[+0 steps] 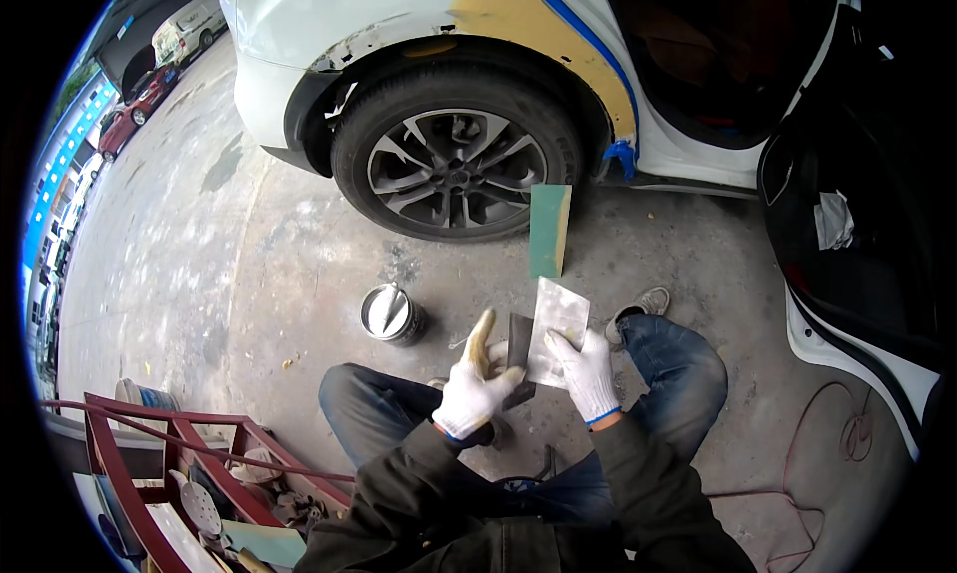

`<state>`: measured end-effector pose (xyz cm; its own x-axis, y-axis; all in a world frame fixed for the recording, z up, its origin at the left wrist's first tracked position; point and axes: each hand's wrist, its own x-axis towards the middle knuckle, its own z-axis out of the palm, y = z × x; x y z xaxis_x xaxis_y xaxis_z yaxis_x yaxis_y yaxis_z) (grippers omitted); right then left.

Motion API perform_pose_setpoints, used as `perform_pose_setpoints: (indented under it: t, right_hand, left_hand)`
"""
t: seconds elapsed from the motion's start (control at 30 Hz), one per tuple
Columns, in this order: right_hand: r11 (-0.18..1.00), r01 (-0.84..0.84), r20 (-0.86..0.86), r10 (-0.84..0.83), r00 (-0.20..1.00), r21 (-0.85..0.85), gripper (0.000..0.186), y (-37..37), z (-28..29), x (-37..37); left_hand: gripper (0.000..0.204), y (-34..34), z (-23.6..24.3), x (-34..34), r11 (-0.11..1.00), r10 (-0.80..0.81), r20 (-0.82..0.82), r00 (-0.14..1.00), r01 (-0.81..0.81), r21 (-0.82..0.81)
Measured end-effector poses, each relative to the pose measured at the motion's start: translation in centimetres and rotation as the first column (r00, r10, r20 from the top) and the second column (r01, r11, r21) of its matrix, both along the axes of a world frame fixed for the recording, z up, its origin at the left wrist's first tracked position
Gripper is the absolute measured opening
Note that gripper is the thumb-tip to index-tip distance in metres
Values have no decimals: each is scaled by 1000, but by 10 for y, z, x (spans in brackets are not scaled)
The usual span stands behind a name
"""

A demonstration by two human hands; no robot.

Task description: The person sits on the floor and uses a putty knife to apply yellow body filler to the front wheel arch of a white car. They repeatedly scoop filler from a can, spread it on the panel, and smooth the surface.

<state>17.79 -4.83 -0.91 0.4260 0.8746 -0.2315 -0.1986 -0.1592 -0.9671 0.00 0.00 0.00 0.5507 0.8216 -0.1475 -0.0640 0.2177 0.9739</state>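
My left hand, in a white glove with yellowed fingers, grips a dark flat block, one finger pointing up. My right hand, also gloved, pinches a pale, scuffed rectangular sheet held upright beside the block. Just beyond them a green sheet with a tan edge leans by the car's rear wheel. A metal tin with a silvery flat piece on top stands on the floor to the left of my hands.
A white car with yellowish filler and blue tape has its door open at right. A red metal frame holding discs and sheets is lower left. A hose lies on the concrete floor. Parked vehicles stand far left.
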Motion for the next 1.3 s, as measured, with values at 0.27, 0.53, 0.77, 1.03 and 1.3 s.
perform_pose_setpoints:
  t: [0.27, 0.53, 0.77, 1.03, 1.3]
  right_hand:
    - [999, 29, 0, -29, 1000, 15, 26, -5, 10, -24]
    - [996, 42, 281, -64, 958, 83, 26, -14, 37, -42]
    - [994, -79, 514, 32, 857, 70, 25, -16, 46, -52]
    - [960, -278, 684, 183, 706, 30, 23, -6, 54, -28]
    - [998, -54, 245, 47, 968, 23, 21, -9, 51, -31]
  left_hand:
    - [27, 5, 16, 14, 946, 255, -296, 920, -174, 274]
    - [26, -7, 27, 11, 825, 341, -265, 902, -152, 544]
    - [25, 3, 47, -18, 818, 163, -433, 887, 123, 562]
    - [24, 12, 44, -23, 820, 15, -468, 884, 257, 512]
    - [31, 0, 40, -5, 903, 104, -446, 889, 103, 416]
